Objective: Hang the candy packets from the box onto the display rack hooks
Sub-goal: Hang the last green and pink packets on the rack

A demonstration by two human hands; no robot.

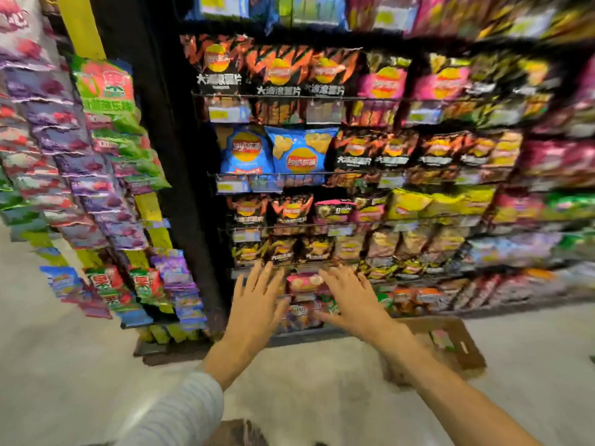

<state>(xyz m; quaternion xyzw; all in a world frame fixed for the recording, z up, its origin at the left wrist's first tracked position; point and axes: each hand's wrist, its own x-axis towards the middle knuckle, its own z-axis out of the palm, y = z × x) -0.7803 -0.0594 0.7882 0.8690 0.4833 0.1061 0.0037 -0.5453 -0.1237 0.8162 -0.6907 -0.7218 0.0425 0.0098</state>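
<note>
Hands reach forward, both empty with fingers spread: the left hand (pixel 257 297) and right hand (pixel 351 297) hover before low shelves of crisp bags. Candy packets (pixel 109 91) hang upright, long axis vertical, on the display rack (pixel 151 207) left of the left hand. A cardboard box (pixel 450 342) sits on the floor, right of the right hand.

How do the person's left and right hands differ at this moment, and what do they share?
The left hand reaches from a striped grey sleeve; the right hand comes from a bare forearm. The left hand sits nearer the black upright of the display rack; the right hand sits nearer the cardboard box on the floor. Both are open with fingers spread, holding nothing, stretched toward the low shelves.
</note>
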